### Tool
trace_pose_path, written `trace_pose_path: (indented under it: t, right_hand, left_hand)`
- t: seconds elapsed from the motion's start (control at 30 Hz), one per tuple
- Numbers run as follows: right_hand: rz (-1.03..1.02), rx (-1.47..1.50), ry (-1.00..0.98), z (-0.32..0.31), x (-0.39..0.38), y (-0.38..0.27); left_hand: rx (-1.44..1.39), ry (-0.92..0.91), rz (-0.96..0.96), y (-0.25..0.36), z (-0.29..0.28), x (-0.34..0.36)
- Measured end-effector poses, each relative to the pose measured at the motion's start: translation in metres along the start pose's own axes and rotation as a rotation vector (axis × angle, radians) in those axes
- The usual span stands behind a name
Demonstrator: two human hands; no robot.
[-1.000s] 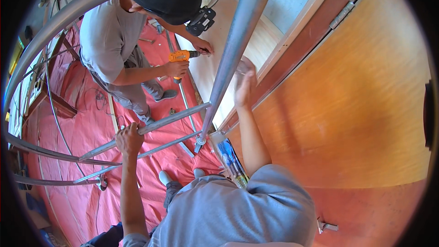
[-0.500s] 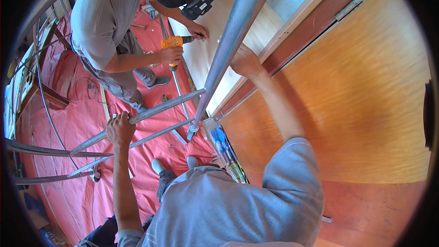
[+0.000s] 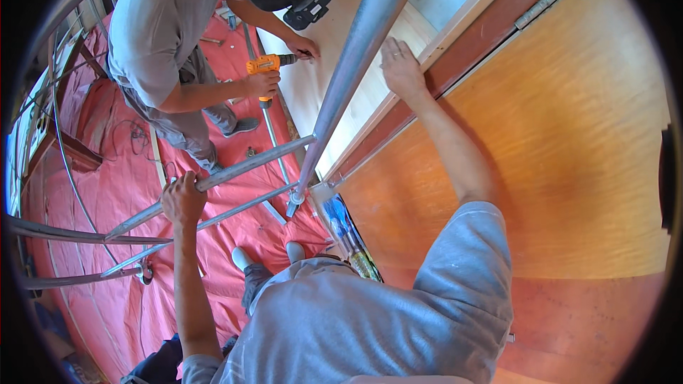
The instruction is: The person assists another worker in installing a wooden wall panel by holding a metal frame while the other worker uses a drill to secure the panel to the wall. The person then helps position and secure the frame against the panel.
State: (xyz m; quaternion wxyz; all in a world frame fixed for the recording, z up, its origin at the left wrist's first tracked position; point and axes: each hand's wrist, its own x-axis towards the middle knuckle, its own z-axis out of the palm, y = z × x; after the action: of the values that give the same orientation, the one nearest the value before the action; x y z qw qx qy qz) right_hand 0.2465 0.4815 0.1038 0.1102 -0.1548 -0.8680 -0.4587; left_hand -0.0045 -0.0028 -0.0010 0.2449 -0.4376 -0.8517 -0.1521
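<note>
Right hand, shift: the person's right hand (image 3: 403, 70) is higher and further right than half a second ago; its fingertips, then hidden behind the upright pipe (image 3: 348, 75), now show in the gap to its right.
Right-hand grip: fingers stretched out almost flat, clasping nothing; they appear to rest on the pale wood board (image 3: 370, 103) beside its edge strip (image 3: 459, 25).
Left-hand grip: the left hand (image 3: 183, 198), left of centre, is clamped around the metal crossbar (image 3: 249, 167), fingers curled over the tube.
Crossbar: slopes from the lower left up to the upright pipe near the middle of the frame; a caster (image 3: 146, 271) shows at lower left.
Pale board: upper centre, partly behind the pipe; right of it run a red-brown door frame (image 3: 491, 39), a hinge (image 3: 536, 11) and an amber door panel (image 3: 562, 156).
Co-worker: at upper left, one hand holds an orange drill (image 3: 263, 64), the other is near the bit at the board's left side.
Step in hand: apparently bracing, one hand on the tube and the other laid against the board, while the co-worker has the drill ready.
Next move: seems to call for a firm left-hand hold, light flat pressure from the right, and fingers kept clear of the bit.
</note>
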Motion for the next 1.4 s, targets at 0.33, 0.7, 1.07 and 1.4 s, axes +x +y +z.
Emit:
trace_pose_path:
  t: [0.33, 0.7, 1.07, 1.4]
  right_hand:
    - [-0.068, -0.215, -0.208, -0.017, 0.019, 0.019]
    - [0.087, -0.092, 0.108, -0.071, 0.037, 0.053]
    - [0.358, -0.039, -0.041, -0.013, 0.043, 0.058]
    - [0.383, 0.033, 0.075, -0.015, 0.048, 0.046]
  left_hand:
    - [-0.001, -0.004, 0.001, 0.001, -0.007, 0.001]
    - [-0.059, -0.008, -0.040, 0.004, -0.009, 0.003]
    - [-0.048, -0.018, -0.049, 0.003, -0.008, 0.004]
    - [-0.089, 0.037, -0.054, -0.002, -0.005, 0.000]
